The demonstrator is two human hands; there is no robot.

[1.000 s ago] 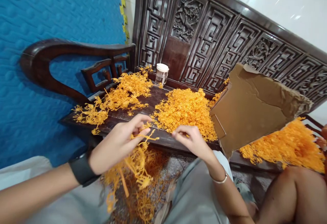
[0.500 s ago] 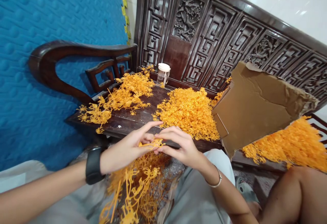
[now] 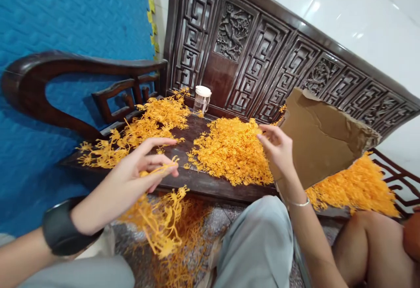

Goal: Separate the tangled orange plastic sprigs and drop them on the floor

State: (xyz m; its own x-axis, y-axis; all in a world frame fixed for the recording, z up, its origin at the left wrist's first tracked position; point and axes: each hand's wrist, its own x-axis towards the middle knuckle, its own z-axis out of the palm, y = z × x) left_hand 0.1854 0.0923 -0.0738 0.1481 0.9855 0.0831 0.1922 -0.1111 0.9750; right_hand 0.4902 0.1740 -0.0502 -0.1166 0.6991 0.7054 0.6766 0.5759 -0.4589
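Strand [image 3: 173,164] of orange pieces: clamped between thumb and fingers of left hand [image 3: 127,178], near front edge of counter [image 3: 197,179]. Orange clump [image 3: 166,231]: directly below that hand. Right hand [image 3: 279,145]: thumb and fingertips slightly apart, at right side of loose orange pile [image 3: 232,152] on counter, near cardboard panel [image 3: 321,143].

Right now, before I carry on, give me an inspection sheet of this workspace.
Surface: dark wooden bench.
Job's things: orange left pile, middle pile, right pile; tangle below the bench edge.
Clutter: lidded cup at the back; cardboard between middle and right piles.
Hands: left hand holds an orange strand; right hand at the middle pile's edge, hold unclear.
Cables: nothing seen.
Surroundings: blue mat, white tiles, another person's knee.
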